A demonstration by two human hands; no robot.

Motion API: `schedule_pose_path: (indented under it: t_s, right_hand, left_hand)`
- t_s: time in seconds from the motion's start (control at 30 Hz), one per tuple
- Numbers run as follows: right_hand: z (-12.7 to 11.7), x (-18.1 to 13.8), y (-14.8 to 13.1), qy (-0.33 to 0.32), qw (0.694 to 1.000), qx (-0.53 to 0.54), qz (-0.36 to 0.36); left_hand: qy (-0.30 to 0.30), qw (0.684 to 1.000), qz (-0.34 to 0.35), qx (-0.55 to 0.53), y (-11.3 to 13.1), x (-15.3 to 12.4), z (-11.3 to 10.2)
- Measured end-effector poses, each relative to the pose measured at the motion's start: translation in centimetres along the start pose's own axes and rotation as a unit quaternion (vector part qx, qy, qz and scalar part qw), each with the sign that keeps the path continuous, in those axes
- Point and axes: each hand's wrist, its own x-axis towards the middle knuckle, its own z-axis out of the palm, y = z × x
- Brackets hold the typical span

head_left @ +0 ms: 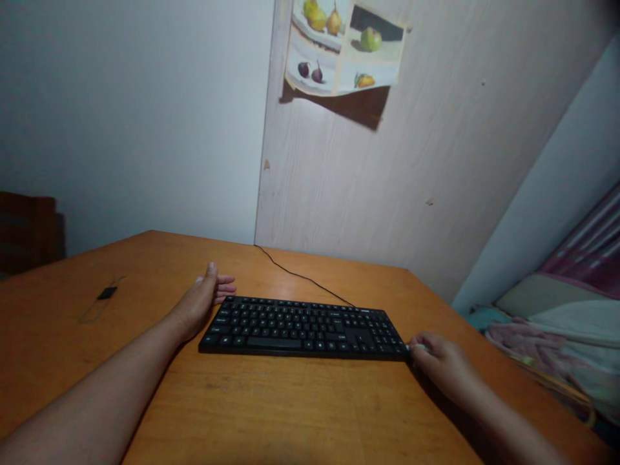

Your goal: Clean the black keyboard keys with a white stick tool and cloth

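Note:
A black keyboard with a number pad lies flat on the wooden table, its long side towards me. At its left end is my left hand, open, with thumb raised and fingers stretched out beside the upper left corner. A small white bit shows behind that thumb, too little to name. My right hand is closed at the lower right corner of the keyboard. Between its fingertips a scrap of white shows, which looks like tissue or cloth; most of it is hidden in the hand.
The keyboard's thin black cable runs back over the table to its far edge by the wall. On the left lies a small black object with a thin loop. Fruit pictures hang ahead. A bed with bedding stands right, a chair left.

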Motion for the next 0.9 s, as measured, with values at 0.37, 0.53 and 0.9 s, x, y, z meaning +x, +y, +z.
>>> schedule_pose_path:
  t_s: [0.37, 0.53, 0.9]
  right_hand:
    - [1.9, 6.8, -1.0, 0.059, 0.996, 0.061, 0.022]
    - [2.4, 9.2, -4.4, 0.015, 0.998, 0.048, -0.037]
    - [1.6, 11.6, -1.9, -0.025, 1.000, 0.004, 0.011]
  left_hand:
    - [0.008, 1.000, -0.006, -0.003, 0.3, -0.4, 0.0]
    - [0.000, 1.000, 0.002, 0.000, 0.0, -0.3, -0.1]
    - [0.003, 1.000, -0.006, 0.003, 0.4, -0.6, 0.1]
